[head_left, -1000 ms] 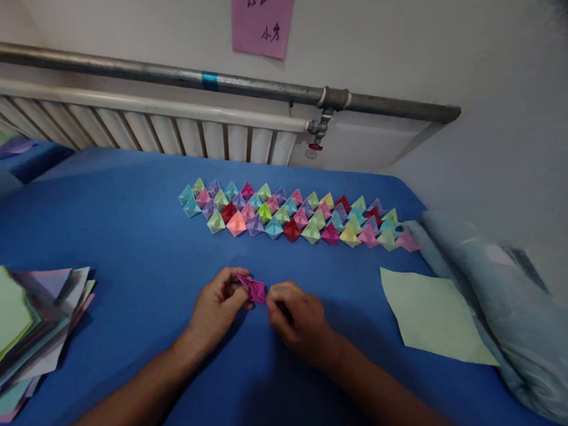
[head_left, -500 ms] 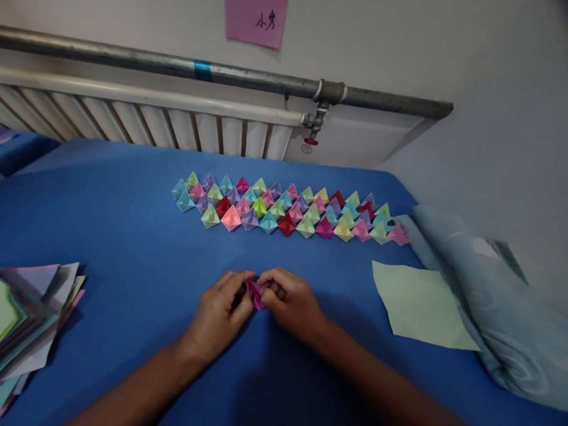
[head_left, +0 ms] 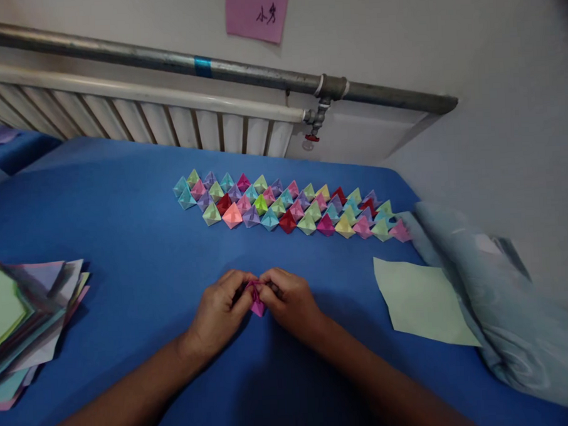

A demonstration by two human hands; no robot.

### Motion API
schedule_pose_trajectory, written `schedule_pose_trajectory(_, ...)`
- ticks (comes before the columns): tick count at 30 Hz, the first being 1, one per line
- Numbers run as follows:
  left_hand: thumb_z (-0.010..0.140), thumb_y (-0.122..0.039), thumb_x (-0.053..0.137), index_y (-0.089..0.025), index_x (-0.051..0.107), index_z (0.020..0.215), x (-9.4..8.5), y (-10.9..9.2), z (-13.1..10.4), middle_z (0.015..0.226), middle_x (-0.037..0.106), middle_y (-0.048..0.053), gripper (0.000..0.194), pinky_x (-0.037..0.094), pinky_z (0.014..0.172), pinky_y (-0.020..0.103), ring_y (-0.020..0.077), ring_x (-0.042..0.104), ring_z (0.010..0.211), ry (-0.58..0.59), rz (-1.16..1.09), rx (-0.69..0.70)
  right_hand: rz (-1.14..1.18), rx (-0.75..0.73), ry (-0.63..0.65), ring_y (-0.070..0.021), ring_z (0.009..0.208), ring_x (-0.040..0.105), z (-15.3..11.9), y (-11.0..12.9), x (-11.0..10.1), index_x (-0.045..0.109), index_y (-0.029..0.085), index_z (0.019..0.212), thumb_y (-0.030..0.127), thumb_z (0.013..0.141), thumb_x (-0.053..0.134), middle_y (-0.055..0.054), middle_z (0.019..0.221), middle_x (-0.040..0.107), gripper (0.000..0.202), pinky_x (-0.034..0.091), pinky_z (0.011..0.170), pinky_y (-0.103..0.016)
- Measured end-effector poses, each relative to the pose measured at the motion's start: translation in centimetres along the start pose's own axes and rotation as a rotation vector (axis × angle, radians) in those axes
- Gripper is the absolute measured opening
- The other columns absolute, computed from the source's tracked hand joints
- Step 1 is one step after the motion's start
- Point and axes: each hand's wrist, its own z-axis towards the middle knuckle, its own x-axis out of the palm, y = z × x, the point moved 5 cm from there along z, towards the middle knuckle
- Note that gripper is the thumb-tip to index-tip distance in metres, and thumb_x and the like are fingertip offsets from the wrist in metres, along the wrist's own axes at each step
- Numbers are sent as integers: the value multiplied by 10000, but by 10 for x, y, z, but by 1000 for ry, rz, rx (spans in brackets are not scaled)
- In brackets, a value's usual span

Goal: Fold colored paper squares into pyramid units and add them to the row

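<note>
Between my two hands is a small magenta folded paper piece, its pointed end hanging down toward me. My left hand pinches its left side with thumb and fingers. On the other side, my right hand is closed on it the same way. The fingers cover much of the paper's upper part. Beyond the hands, several rows of folded paper pieces in many colours lie side by side in a slanting band.
A stack of coloured paper sheets lies at the left on the blue table. To the right are a pale green sheet and a rumpled grey-green cloth. A radiator and a metal pipe run along the wall behind.
The magenta paper has turned in my fingers; its pointed lower part now shows more fully. My left thumb has come in closer to the right one.
</note>
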Motion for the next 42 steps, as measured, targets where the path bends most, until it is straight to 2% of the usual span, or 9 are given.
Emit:
schedule_pose_trajectory(13,868,-254,500,-201,639,829,4,7,-2,740,664,-1,154,473,618,238,124,622,670,26,-98,-117,26,-17,-2,-106,614,504,-1,2,1,560,198,716,152,827,495,24,654,559,137,389,616,-222)
schedule_pose_trajectory(17,850,-272,509,-197,629,889,3,10,-1,761,665,3,147,485,613,245,124,624,661,-1,-140,-180,206,79,46,-100,582,527,-2,1,0,589,194,832,233,859,510,29,654,576,92,417,576,-213)
schedule_pose_trajectory(20,823,-286,528,-195,607,923,-2,16,1,732,658,-10,156,490,597,247,119,619,621,-71,-243,-288,338,162,12,-99,572,550,-6,1,-3,570,190,950,301,868,527,25,685,589,144,436,543,-210)
schedule_pose_trajectory(24,782,-299,543,-195,581,957,-2,22,3,643,633,-38,207,493,563,246,118,615,566,-119,-415,-394,366,160,-16,-104,611,585,-12,3,2,555,208,991,249,797,595,9,766,632,202,462,557,-215)
schedule_pose_trajectory(28,756,-327,580,-185,582,905,3,22,2,642,628,-34,206,510,586,255,120,624,574,-80,-456,-437,430,183,-49,-111,639,619,-11,-1,4,549,206,989,258,824,560,-16,826,655,174,501,604,-238)
schedule_pose_trajectory(33,759,-353,613,-170,615,955,2,13,1,809,693,22,268,543,641,283,134,646,651,-24,-427,-422,444,195,-74,-110,626,604,-6,-8,-3,542,203,921,266,834,532,3,766,631,108,488,604,-233)
schedule_pose_trajectory(38,811,-343,574,-182,650,1025,-11,10,5,989,714,75,279,545,821,350,192,680,908,-57,-328,-300,295,138,-47,-103,598,560,-5,-5,-8,547,202,924,212,811,496,19,730,606,125,444,563,-217)
schedule_pose_trajectory(42,784,-266,581,-216,703,959,-10,12,7,929,713,48,218,538,758,322,176,667,838,17,-232,-199,267,75,-5,-103,623,550,-6,-2,-7,549,205,937,178,807,483,23,726,598,149,429,562,-210)
